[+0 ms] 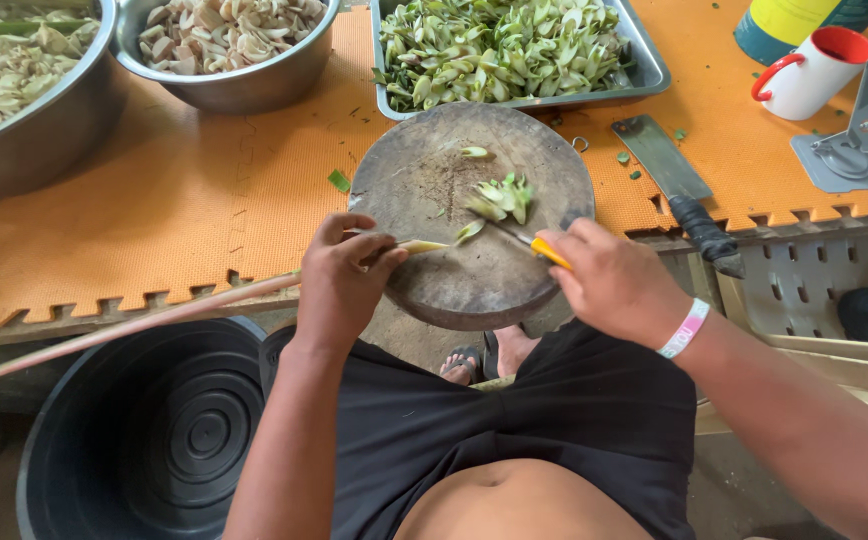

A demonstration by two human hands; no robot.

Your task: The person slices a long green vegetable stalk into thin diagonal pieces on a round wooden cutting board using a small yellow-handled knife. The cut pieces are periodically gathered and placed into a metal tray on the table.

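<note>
Left hand [339, 285] grips stalk [154, 318]; right hand [609, 280] grips knife [529, 243]

Head camera looks steeply down, close over the round chopping board [474, 225].

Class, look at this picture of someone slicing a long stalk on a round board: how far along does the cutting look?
Done: a metal tray heaped with green pieces and a small pile of cut pieces on the round board. In hand: the left hand holds the stalk on the board while the right hand holds a yellow-handled knife. Left: most of the stalk is uncut.
</note>
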